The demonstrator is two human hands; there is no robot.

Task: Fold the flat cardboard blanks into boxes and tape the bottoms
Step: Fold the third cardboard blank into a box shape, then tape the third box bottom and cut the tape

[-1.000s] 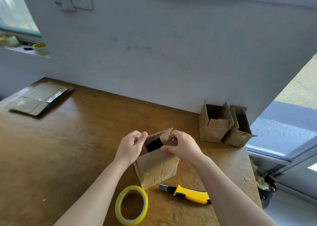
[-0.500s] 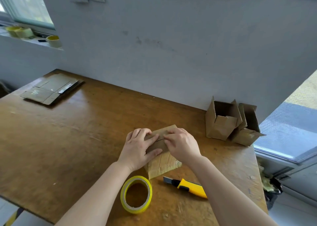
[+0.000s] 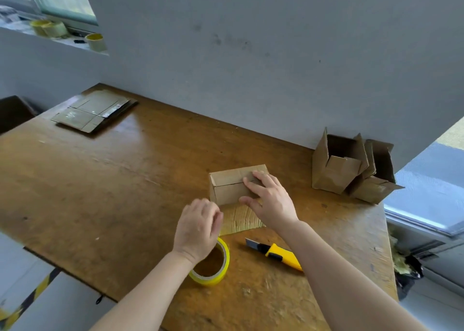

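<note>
From the head view, a worn brown wooden table (image 3: 125, 192) stands against a grey wall (image 3: 276, 54) — a window ledge at upper left holds tape rolls (image 3: 50, 28). The right hand (image 3: 270, 199) presses flat, fingers spread, on the folded box (image 3: 233, 187) at mid-table. The left hand (image 3: 198, 227), blurred and loosely curled, hovers over the yellow tape roll (image 3: 213, 268), gripping nothing. Flat blanks (image 3: 93, 111) lie far left.

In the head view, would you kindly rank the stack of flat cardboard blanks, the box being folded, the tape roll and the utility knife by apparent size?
1. stack of flat cardboard blanks, though it lies farthest away.
2. box being folded, partly covered by the right hand.
3. and 4. yellow tape roll and yellow utility knife look about alike; the left hand hides part of the roll, so I won't rank them.
</note>
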